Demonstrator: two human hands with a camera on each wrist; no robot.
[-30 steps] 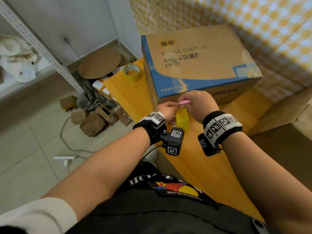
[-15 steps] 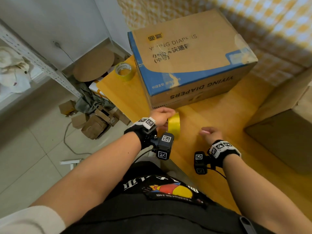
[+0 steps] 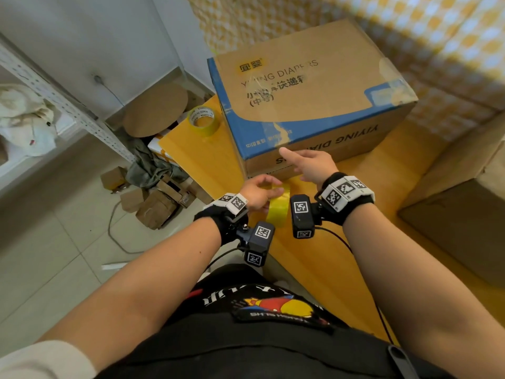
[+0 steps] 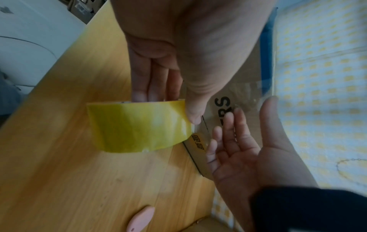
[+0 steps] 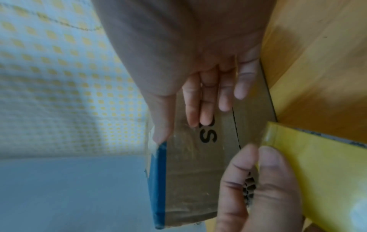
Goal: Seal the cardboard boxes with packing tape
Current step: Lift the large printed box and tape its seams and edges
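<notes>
A large cardboard box (image 3: 314, 86) with blue trim stands on the yellow wooden table (image 3: 202, 162). My left hand (image 3: 259, 192) grips a yellow tape roll (image 3: 278, 209) upright just in front of the box, fingers in the core and thumb outside (image 4: 139, 125). My right hand (image 3: 306, 162) is empty, its fingers straight along the box's near side (image 5: 208, 102). Its thumb tip is at the blue top edge. A clear tape strip (image 4: 248, 91) lies over that side. A pink cutter (image 4: 141, 219) lies on the table near my body.
A second tape roll (image 3: 203, 120) sits at the table's far left corner. Another brown box (image 3: 451, 228) stands to the right. Small cartons (image 3: 153, 203), a cable and a metal shelf upright (image 3: 68, 105) are on the floor to the left.
My right hand held the pink cutter at the box, put it down on the table, and has now come back up empty to the box's near side. The left hand kept the roll.
</notes>
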